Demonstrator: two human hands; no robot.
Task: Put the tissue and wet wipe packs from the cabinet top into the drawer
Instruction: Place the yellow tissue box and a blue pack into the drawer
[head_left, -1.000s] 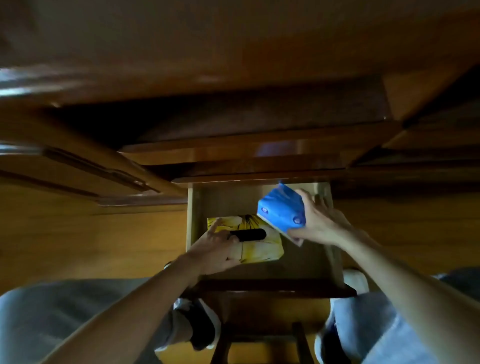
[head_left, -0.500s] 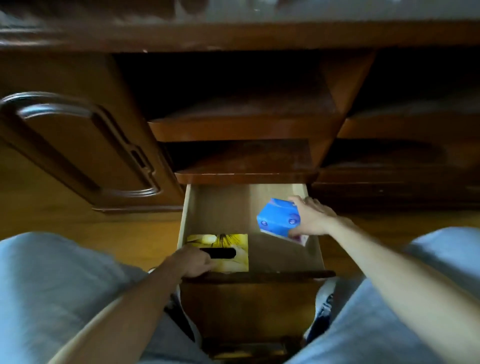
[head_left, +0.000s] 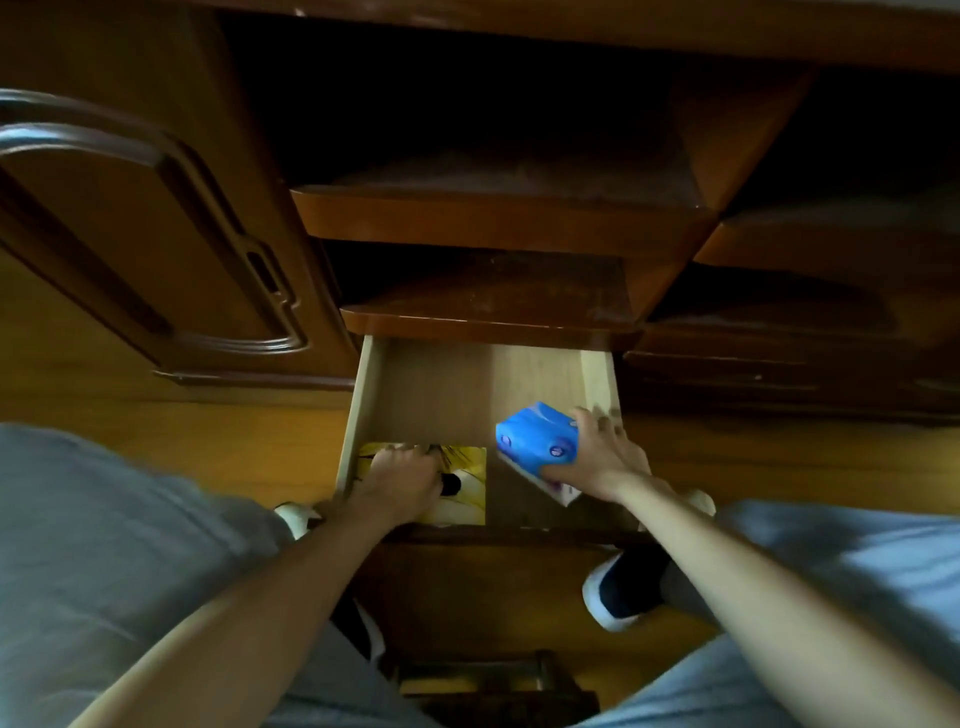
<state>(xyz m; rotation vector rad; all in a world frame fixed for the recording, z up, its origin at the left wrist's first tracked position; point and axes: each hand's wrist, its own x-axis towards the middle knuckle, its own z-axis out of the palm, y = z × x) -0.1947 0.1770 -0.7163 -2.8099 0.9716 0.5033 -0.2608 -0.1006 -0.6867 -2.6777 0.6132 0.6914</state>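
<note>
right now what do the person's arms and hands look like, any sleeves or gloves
Both forearms are bare as far as the frame shows, with no sleeve in view. The left hand and right hand wear no gloves, and no watch, ring or band is visible. The frame is dim and slightly blurred, so small details could be missed.

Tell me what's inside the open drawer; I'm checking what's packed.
In the drawer, a yellow pack lies front-left under the left hand, partly covered. The right hand holds a blue pack tilted at its right side. The rear floor is bare wood.
</note>
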